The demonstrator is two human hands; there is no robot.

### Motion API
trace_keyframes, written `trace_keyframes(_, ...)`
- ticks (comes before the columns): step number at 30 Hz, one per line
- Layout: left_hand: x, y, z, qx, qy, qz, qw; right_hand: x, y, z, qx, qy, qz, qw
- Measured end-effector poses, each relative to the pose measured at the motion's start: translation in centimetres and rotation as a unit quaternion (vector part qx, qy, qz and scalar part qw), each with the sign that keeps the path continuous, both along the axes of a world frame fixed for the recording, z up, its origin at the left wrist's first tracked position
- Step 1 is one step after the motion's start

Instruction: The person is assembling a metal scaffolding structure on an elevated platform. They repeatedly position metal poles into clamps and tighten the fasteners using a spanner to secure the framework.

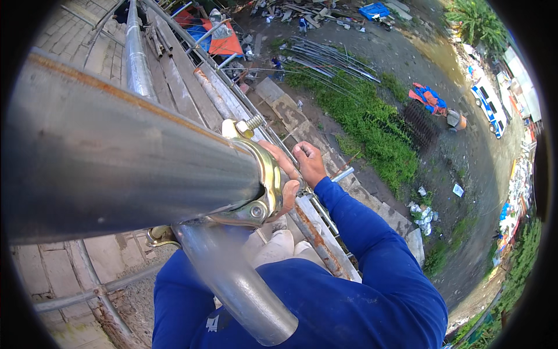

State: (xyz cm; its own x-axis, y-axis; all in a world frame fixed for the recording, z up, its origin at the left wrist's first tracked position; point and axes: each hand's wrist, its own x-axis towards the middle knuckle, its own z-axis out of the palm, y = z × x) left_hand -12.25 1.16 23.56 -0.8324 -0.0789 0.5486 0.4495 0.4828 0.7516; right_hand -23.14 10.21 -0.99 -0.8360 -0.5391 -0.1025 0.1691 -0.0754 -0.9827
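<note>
A thick grey steel scaffold pipe (128, 157) runs in from the left, very near. Around its end sits a gold-coloured scaffold coupler (269, 180) with a threaded bolt and nut at its top. My left hand (289, 195) grips the coupler from the far side; fingers and thumb show past its edge, the palm hidden. Just right of it my right hand (311, 161) is closed, thumb against the curled fingers; anything inside cannot be made out. Below the thick pipe, another steel pipe (238, 285) slants toward me, its upper part hidden.
Scaffold boards (174, 81) and a long pipe (137, 58) lie at upper left beside a block wall (55, 273). A rusty pipe (317, 241) runs below my hands. Far below on the ground are weeds (372, 128), stacked pipes (331, 61) and a white-and-blue vehicle (490, 107).
</note>
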Motion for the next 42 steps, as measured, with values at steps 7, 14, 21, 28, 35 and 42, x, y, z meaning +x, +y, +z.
trace_keyframes(7,0.6,0.9,-1.2,0.019,0.001,0.041,0.999,4.1,3.6,1.7,-0.042,0.136,-0.041,0.989)
trace_keyframes(14,0.0,-0.6,-4.8,0.082,0.033,-0.084,0.993,5.5,4.7,2.7,-0.042,0.189,-0.053,0.980)
trace_keyframes(21,0.3,0.5,-3.6,0.045,0.041,-0.080,0.995,3.3,2.5,-0.3,-0.030,0.166,-0.047,0.985)
trace_keyframes(28,1.6,-0.6,-3.2,0.040,0.053,-0.070,0.995,3.5,2.4,-0.7,0.039,0.272,-0.042,0.961)
trace_keyframes(35,1.8,-1.3,-3.1,0.040,0.065,-0.071,0.995,2.5,2.7,-0.7,0.072,0.285,-0.013,0.956)
trace_keyframes(42,2.4,-1.2,-2.8,0.031,0.062,-0.044,0.997,2.1,2.1,-1.6,0.077,0.303,0.004,0.950)
